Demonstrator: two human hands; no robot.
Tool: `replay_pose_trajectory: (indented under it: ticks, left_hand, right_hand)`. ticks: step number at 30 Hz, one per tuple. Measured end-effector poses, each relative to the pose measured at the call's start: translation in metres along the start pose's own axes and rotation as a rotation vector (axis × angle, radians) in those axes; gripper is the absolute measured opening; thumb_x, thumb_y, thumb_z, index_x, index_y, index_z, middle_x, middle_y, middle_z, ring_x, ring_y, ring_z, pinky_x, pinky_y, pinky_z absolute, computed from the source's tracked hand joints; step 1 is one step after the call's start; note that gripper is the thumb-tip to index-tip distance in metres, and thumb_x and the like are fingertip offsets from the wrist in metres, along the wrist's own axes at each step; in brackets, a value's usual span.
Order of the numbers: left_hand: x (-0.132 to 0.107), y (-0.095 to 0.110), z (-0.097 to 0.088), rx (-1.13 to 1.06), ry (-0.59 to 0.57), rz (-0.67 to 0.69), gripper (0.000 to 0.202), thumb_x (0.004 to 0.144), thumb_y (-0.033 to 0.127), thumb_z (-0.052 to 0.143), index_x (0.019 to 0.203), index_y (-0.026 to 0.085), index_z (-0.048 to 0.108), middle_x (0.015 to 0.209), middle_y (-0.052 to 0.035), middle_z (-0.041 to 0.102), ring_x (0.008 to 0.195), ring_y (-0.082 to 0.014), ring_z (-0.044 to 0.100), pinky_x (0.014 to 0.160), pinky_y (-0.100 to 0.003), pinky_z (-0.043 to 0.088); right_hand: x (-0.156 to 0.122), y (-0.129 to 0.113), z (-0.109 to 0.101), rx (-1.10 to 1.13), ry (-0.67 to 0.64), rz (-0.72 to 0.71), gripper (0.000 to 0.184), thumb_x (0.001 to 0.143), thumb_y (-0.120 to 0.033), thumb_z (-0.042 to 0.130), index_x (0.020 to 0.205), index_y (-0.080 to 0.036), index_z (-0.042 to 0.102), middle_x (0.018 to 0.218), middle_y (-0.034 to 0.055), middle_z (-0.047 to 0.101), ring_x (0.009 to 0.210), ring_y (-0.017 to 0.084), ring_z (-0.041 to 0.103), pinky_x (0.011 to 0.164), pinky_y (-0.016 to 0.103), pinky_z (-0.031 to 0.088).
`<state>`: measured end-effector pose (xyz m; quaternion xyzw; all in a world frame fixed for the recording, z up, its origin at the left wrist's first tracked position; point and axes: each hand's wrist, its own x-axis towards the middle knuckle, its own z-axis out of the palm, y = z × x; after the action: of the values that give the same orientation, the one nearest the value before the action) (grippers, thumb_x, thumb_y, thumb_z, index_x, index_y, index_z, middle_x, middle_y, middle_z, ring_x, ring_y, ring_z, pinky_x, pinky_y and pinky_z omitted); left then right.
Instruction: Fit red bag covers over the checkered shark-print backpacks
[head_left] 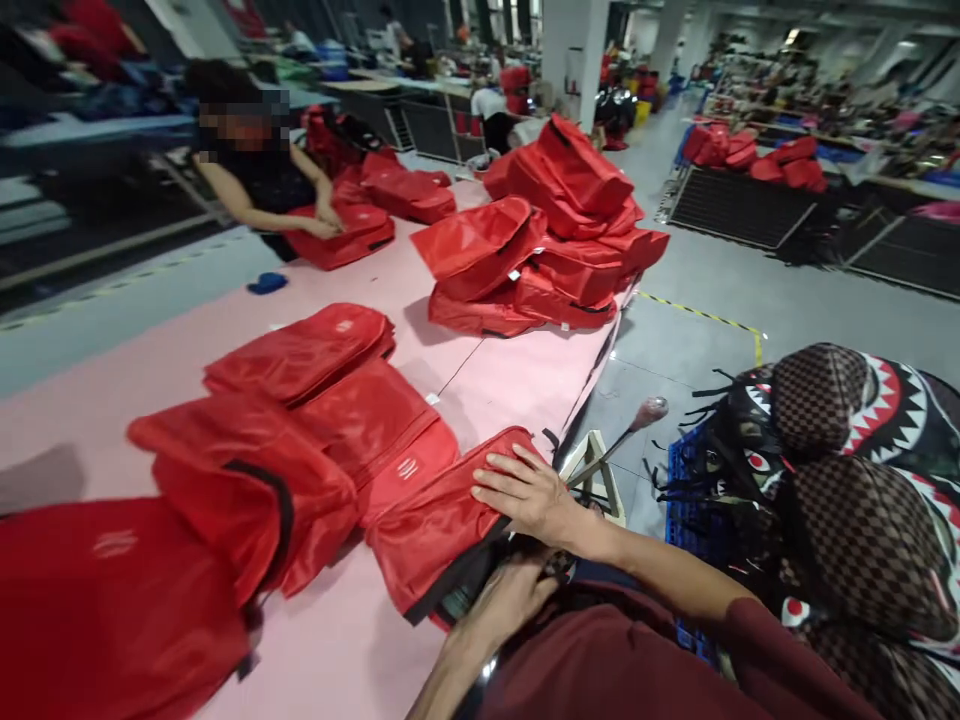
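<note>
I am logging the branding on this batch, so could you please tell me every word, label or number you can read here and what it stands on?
None can be read.
White mark on the red bag beside the right hand: too blurred.
White mark on the flat bag farther up the pink table: too small.
White mark on the nearest bag: too blurred.
</note>
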<state>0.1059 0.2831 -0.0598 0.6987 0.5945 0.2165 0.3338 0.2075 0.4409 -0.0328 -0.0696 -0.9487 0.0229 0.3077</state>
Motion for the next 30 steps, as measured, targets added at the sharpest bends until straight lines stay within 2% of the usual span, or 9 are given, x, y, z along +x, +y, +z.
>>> replay_pose_trajectory:
  ticks: [2, 5, 7, 10, 13, 18, 21, 25, 30]
  left_hand:
    - [-0.011, 0.023, -0.019, 0.068, 0.168, 0.229, 0.040, 0.111, 0.022, 0.061, 0.143, 0.037, 0.078, 0.132, -0.0017, 0.087, 0.118, -0.0252, 0.083, 0.106, -0.036, 0.066]
    - [-0.020, 0.044, -0.044, 0.286, 0.570, 0.599, 0.059, 0.105, 0.010, 0.065, 0.160, 0.035, 0.069, 0.127, -0.0012, 0.088, 0.128, -0.0207, 0.079, 0.126, -0.034, 0.055]
    - [-0.008, 0.039, -0.057, 0.408, 0.696, 0.584, 0.079, 0.097, 0.009, 0.076, 0.170, 0.033, 0.059, 0.149, -0.0069, 0.080, 0.153, -0.0278, 0.064, 0.142, -0.048, 0.039]
    - [0.040, 0.014, -0.062, 0.404, 0.599, 0.452, 0.104, 0.092, 0.002, 0.070, 0.184, 0.033, 0.033, 0.190, -0.0110, 0.035, 0.179, -0.0389, 0.025, 0.146, -0.070, 0.023]
    - [0.105, -0.002, -0.048, 0.278, 0.430, 0.521, 0.109, 0.092, -0.003, 0.054, 0.187, 0.034, 0.016, 0.195, -0.0097, 0.017, 0.180, -0.0399, 0.018, 0.141, -0.071, 0.035]
    - [0.214, 0.009, -0.007, 0.133, 0.230, 0.656, 0.102, 0.098, 0.000, 0.053, 0.187, 0.034, 0.016, 0.189, -0.0122, 0.036, 0.177, -0.0345, 0.030, 0.143, -0.069, 0.033]
    - [0.276, 0.016, 0.016, -0.028, 0.133, 0.643, 0.091, 0.095, 0.003, 0.050, 0.182, 0.028, 0.036, 0.181, -0.0105, 0.051, 0.172, -0.0280, 0.043, 0.143, -0.062, 0.036]
    - [0.342, 0.026, 0.029, -0.249, 0.088, 0.406, 0.080, 0.084, 0.010, 0.051, 0.162, 0.024, 0.067, 0.163, -0.0066, 0.072, 0.154, -0.0259, 0.065, 0.135, -0.049, 0.049]
    - [0.407, 0.040, 0.015, -0.382, 0.038, 0.007, 0.036, 0.097, 0.034, 0.060, 0.121, 0.027, 0.087, 0.110, -0.0032, 0.087, 0.100, -0.0269, 0.078, 0.093, -0.036, 0.059]
  right_hand:
    - [-0.010, 0.013, -0.006, 0.002, 0.141, 0.056, 0.035, 0.119, -0.039, 0.060, 0.144, -0.024, 0.079, 0.148, 0.0010, 0.080, 0.155, 0.022, 0.063, 0.144, 0.046, 0.035]
    - [-0.037, 0.025, -0.032, 0.082, 0.294, 0.238, 0.034, 0.121, -0.037, 0.055, 0.133, -0.024, 0.084, 0.130, 0.0020, 0.087, 0.139, 0.019, 0.075, 0.133, 0.040, 0.052]
    - [-0.061, 0.028, -0.056, 0.128, 0.364, 0.399, 0.034, 0.120, -0.036, 0.054, 0.132, -0.024, 0.084, 0.124, 0.0045, 0.089, 0.132, 0.021, 0.079, 0.124, 0.041, 0.061]
    - [-0.103, 0.029, -0.092, 0.101, 0.423, 0.586, 0.035, 0.117, -0.040, 0.059, 0.137, -0.025, 0.084, 0.122, 0.0082, 0.089, 0.125, 0.026, 0.082, 0.112, 0.046, 0.068]
    - [-0.142, 0.034, -0.118, 0.019, 0.437, 0.769, 0.038, 0.114, -0.046, 0.061, 0.134, -0.027, 0.087, 0.120, 0.0104, 0.089, 0.114, 0.031, 0.084, 0.101, 0.050, 0.071]
    - [-0.197, 0.070, -0.138, -0.149, 0.465, 1.086, 0.039, 0.110, -0.052, 0.063, 0.104, -0.028, 0.092, 0.099, 0.0104, 0.089, 0.093, 0.031, 0.084, 0.087, 0.047, 0.071]
    - [-0.223, 0.106, -0.139, -0.184, 0.444, 1.187, 0.047, 0.108, -0.061, 0.063, 0.092, -0.026, 0.090, 0.088, 0.0103, 0.086, 0.084, 0.029, 0.081, 0.080, 0.042, 0.068]
    - [-0.242, 0.164, -0.140, -0.115, 0.313, 1.272, 0.055, 0.108, -0.066, 0.059, 0.083, -0.025, 0.087, 0.083, 0.0104, 0.081, 0.081, 0.026, 0.076, 0.075, 0.035, 0.059]
    - [-0.241, 0.263, -0.142, 0.259, 0.135, 1.368, 0.068, 0.099, -0.081, 0.059, 0.069, -0.023, 0.078, 0.073, 0.0044, 0.069, 0.069, 0.019, 0.057, 0.068, 0.030, 0.045]
